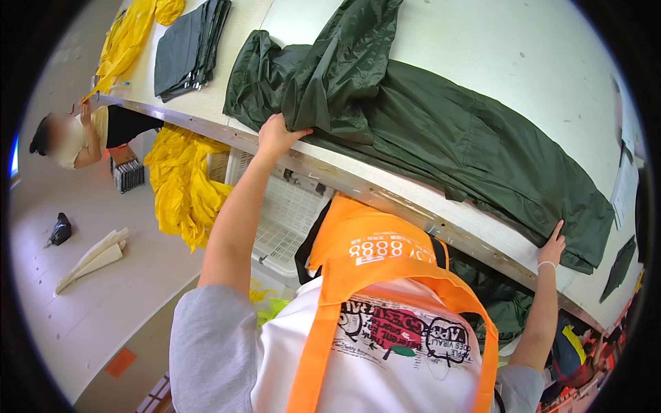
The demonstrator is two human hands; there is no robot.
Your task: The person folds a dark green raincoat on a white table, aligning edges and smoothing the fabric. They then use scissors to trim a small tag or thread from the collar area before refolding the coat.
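A long dark green garment (447, 124) of thin, shiny cloth lies across the white table along its near edge. Its left part is bunched and folded over itself, while the right part lies flatter. At the near left edge of the cloth, my left hand (279, 138) grips the garment, its thumb pointing right and its other fingers partly hidden by the folds. Toward the garment's right end, my right hand (551, 248) rests on the near edge with a finger stretched out over the cloth.
The white table (509, 41) has a metal-trimmed edge. A stack of folded dark pieces (189, 51) lies at the far left, near yellow cloth (127, 48). Below are a white plastic basket (286, 213) and hanging yellow cloth (182, 182). Another person (82, 138) stands at left.
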